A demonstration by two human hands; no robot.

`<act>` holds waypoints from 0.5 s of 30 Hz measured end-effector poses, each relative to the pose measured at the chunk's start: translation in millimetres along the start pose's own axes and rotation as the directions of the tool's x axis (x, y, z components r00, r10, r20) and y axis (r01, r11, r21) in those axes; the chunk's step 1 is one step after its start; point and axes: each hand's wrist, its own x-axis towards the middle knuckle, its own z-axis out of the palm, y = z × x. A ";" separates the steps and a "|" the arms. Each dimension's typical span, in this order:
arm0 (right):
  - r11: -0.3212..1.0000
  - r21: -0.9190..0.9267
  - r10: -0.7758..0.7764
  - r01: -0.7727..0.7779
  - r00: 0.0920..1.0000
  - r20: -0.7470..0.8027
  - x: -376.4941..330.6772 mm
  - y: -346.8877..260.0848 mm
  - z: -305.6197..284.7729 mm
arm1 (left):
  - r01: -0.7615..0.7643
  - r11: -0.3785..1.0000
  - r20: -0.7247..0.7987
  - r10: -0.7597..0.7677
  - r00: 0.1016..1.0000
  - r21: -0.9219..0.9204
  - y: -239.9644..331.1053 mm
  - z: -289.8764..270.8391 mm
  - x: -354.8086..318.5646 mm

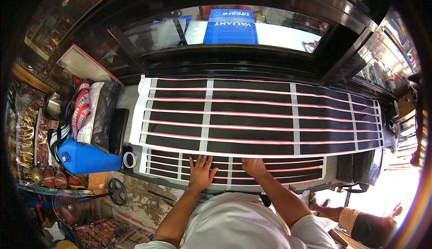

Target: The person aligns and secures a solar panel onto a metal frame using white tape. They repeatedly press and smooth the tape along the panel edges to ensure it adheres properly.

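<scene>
A long white sheet [247, 134] with rows of black panels, thin red edging and grey cross bands lies across the counter [331, 172]. Its near edge overlaps a smaller sheet [288, 168] of the same pattern. My left hand [201, 173] rests flat on the smaller sheet with fingers spread, the tips at the larger sheet's near edge. To its right, my right hand [254, 167] is curled at that same edge. Its fingertips are hidden, and whatever it may pinch does not show.
At the left stand a blue plastic jerrycan [87, 156], a white tape roll [130, 160], a grey plastic packet [91, 114] and red lettered ribbons [81, 105]. A black-framed window [189, 62] borders the far side. Black bundles [352, 166] lie at the right end; another person [373, 226] is beyond.
</scene>
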 end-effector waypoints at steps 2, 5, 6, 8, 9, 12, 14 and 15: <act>1.000 0.015 0.021 -0.021 1.000 -0.020 2.8 -7.8 2.1 | -0.010 1.000 -0.024 0.010 1.000 -0.002 -0.6 0.1 0.6; 1.000 0.008 0.006 -0.006 0.998 -0.063 1.9 -9.9 0.9 | -0.022 0.999 -0.052 0.019 0.998 -0.043 4.2 -1.3 3.0; 0.999 -0.031 -0.047 0.043 0.990 -0.137 0.6 -5.3 4.5 | -0.039 0.998 -0.067 0.036 0.997 -0.054 9.0 -3.7 7.4; 0.993 -0.091 -0.098 0.082 0.977 -0.190 0.1 -5.5 4.9 | -0.083 0.994 -0.094 0.076 0.993 -0.073 13.2 -2.0 16.2; 0.991 -0.109 -0.094 0.076 0.981 -0.172 3.1 -10.5 2.5 | -0.102 0.991 -0.108 0.093 0.990 -0.081 14.8 0.2 19.7; 0.993 -0.099 -0.085 0.071 0.985 -0.148 8.8 -17.8 -6.9 | -0.159 0.984 -0.183 0.141 0.973 -0.086 25.7 3.9 30.3; 0.996 -0.068 -0.065 0.054 0.982 -0.175 9.7 -20.8 -9.1 | -0.172 0.982 -0.209 0.152 0.966 -0.083 29.8 4.2 32.5; 0.998 -0.052 -0.047 0.037 0.977 -0.206 9.3 -21.9 -8.2 | -0.173 0.983 -0.224 0.154 0.962 -0.066 30.9 4.9 32.6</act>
